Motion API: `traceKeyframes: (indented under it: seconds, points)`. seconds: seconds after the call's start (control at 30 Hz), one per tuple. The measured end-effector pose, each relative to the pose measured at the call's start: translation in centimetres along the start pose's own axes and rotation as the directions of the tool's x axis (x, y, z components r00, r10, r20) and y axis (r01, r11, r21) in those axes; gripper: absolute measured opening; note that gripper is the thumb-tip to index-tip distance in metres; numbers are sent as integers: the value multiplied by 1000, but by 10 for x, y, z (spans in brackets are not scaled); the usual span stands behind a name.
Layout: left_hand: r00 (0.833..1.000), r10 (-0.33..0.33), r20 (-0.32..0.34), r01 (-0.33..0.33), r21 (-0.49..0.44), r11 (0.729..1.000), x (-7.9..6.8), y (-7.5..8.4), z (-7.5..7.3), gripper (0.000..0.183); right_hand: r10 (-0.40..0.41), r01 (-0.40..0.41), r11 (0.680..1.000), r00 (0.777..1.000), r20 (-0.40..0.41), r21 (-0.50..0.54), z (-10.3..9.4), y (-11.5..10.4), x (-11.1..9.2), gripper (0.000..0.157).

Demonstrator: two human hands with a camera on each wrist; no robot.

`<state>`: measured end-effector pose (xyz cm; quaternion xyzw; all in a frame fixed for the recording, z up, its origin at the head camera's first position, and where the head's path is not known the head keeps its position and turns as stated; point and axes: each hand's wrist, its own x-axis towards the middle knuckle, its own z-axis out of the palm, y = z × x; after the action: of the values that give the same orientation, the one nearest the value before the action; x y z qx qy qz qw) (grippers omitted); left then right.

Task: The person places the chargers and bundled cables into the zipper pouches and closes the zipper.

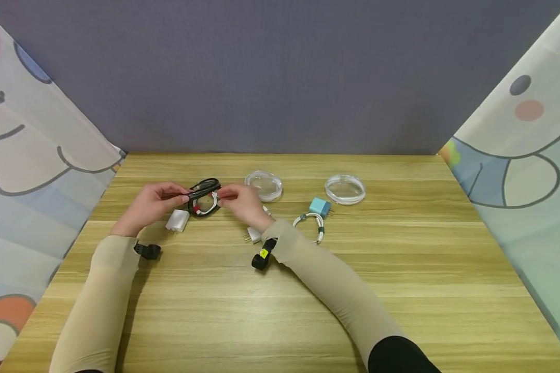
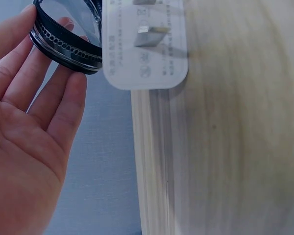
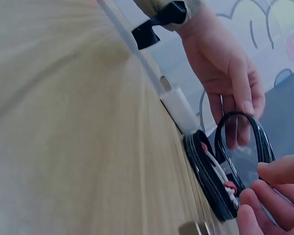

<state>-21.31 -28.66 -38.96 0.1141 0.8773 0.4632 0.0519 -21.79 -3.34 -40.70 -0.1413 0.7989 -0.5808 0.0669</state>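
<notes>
A round transparent case (image 1: 197, 214) with a black zipped rim stands unzipped on the table at the left. Inside its base lies a coiled white cable (image 3: 218, 171) with red ties. Its lid (image 3: 262, 142) is lifted and tilted above the base. My left hand (image 1: 153, 205) pinches the lid's black rim between thumb and fingers from the left. From the other side, my right hand (image 1: 246, 203) pinches the rim with thumb and fingertips. A white charger plug (image 1: 177, 220) lies just below the case, close to my left hand.
Two round transparent cases with white rims, a left one (image 1: 264, 185) and a right one (image 1: 345, 189), lie farther back. A blue charger (image 1: 319, 206) and a coiled white cable (image 1: 320, 234) with green ties lie right of centre. Another white charger (image 1: 254, 234) is partly hidden under my right wrist.
</notes>
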Motion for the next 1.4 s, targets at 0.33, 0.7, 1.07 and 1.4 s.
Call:
traceKeyframes:
  seconds: [0.33,0.7,1.07,1.4]
  points:
    - [1000,-17,12,16,33,999,0,2,-2,26,-122,128,991,985,119,-47,20,-10,-12,31]
    - [1000,-1,2,1,18,1000,-2,1,-3,26,-176,200,975,960,216,-94,53,-12,-11,43]
    - [1000,2,-5,-2,-5,1000,-5,0,-3,25,-199,255,926,956,214,-278,72,-10,-5,54]
    - [1000,22,-15,-21,9,1000,-5,1,-3,26,-194,285,825,954,230,-488,83,-17,-2,50]
